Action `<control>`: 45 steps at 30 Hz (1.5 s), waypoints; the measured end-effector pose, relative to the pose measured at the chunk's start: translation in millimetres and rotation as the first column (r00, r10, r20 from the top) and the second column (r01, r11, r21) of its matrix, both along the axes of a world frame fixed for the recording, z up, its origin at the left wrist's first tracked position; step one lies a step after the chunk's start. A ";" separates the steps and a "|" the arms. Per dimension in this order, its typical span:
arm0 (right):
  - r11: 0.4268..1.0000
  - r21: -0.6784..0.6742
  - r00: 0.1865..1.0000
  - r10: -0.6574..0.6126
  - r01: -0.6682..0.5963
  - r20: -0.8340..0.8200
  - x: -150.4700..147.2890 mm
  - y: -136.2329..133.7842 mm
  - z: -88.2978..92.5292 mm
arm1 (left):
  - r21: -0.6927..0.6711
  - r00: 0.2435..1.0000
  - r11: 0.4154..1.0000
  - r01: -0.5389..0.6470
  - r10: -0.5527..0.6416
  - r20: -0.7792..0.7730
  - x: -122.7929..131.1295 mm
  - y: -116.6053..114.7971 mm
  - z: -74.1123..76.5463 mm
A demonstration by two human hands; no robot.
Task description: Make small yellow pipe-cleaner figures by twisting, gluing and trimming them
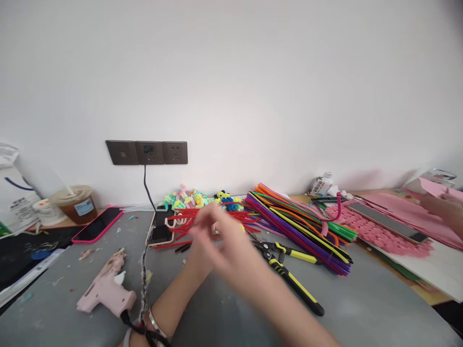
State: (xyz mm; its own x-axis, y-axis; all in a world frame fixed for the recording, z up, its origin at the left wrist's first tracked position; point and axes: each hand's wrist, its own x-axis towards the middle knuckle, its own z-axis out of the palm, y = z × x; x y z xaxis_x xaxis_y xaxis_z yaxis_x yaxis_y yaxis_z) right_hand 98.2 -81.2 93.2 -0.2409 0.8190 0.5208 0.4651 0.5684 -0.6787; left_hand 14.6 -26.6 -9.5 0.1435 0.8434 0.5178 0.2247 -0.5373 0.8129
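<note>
A pink glue gun (105, 290) lies nearest on the grey worktop (361, 308). The left hand (203, 236) and right hand (233, 248) meet, blurred, over the red pipe cleaners (180, 222); I cannot tell their grip. Yellow-handled pliers (289, 275) lie beside them, with 3 wall sockets (146, 152) beyond.

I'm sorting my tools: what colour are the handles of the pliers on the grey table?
Black with yellow; the pliers show best in the head view.

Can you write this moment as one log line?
left hand, right hand: together, blurred, grip unclear | red pipe cleaners: just beyond | pliers: beside right hand
</note>
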 end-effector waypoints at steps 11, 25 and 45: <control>0.913 -0.346 0.925 0.081 -0.218 -0.370 104.2 69.9 -67.0 | 0.344 0.985 0.924 0.168 -0.145 -0.091 -1.7 0.1 6.6; 0.899 -0.355 0.950 0.165 -0.255 -0.264 105.1 52.5 -53.6 | 0.367 0.985 0.923 0.117 -0.060 -0.161 -3.3 0.4 8.1; 0.943 -0.306 0.943 0.024 -0.132 -0.333 102.5 50.6 -51.8 | 0.220 0.980 0.963 0.155 -0.123 -0.153 -5.1 2.1 6.5</control>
State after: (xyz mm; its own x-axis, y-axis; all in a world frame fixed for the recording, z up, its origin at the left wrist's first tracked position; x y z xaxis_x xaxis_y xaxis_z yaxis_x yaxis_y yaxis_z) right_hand 200.7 -30.7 41.4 -0.1755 0.9396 0.2938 0.1555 0.3211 -0.9342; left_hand 9.5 -24.5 -3.0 0.3341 0.6706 0.6623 0.2349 -0.7398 0.6305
